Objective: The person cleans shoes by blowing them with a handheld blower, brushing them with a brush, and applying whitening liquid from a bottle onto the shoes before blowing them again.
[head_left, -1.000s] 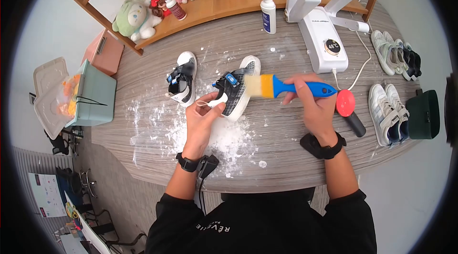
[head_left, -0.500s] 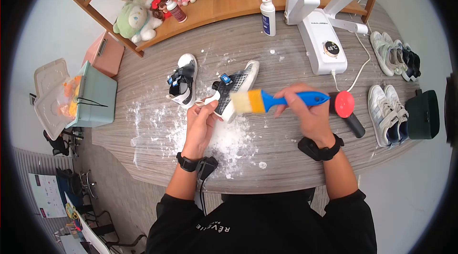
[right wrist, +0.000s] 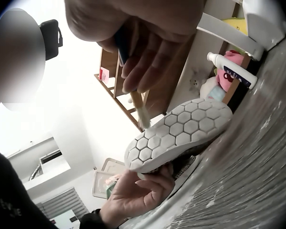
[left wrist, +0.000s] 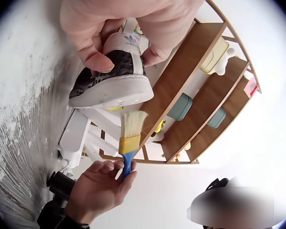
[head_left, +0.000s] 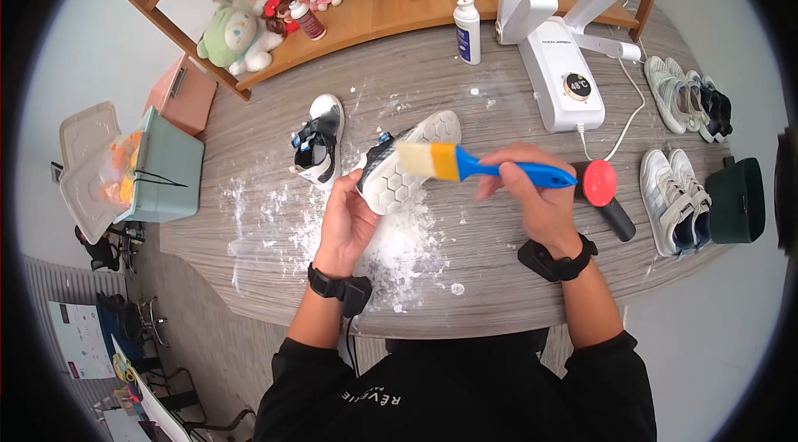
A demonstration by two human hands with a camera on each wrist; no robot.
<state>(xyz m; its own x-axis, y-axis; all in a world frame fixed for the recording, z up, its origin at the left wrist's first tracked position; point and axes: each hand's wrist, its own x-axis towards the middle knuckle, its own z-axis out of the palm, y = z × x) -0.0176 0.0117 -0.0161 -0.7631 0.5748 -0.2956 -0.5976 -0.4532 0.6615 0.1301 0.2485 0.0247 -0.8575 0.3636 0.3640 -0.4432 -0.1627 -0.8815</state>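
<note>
My left hand [head_left: 347, 222] grips a small black-and-white sneaker [head_left: 405, 169] by its heel end, tilted so the white hexagon-patterned sole [right wrist: 181, 124] faces right. In the left wrist view, thumb and fingers pinch the heel collar. My right hand [head_left: 536, 197] holds a paint brush [head_left: 474, 166] by its blue handle. The pale bristles point left and overlap the sole in the head view. The matching sneaker [head_left: 320, 141] sits upright on the table just left of the held one. White powder [head_left: 399, 255] lies scattered over the tabletop below the held sneaker.
A white bottle [head_left: 467, 31] and a white shoe dryer [head_left: 565, 76] reading 48°C stand at the back. A red-and-black brush-like tool [head_left: 600, 183] lies by my right hand. White sneakers [head_left: 672, 201] and a dark green box [head_left: 736, 201] stand farther right. Plush toys fill the shelf [head_left: 374, 18].
My left hand has rolled the sneaker over, so its sole now shows instead of the upper. The brush has shifted left and sits over the sole.
</note>
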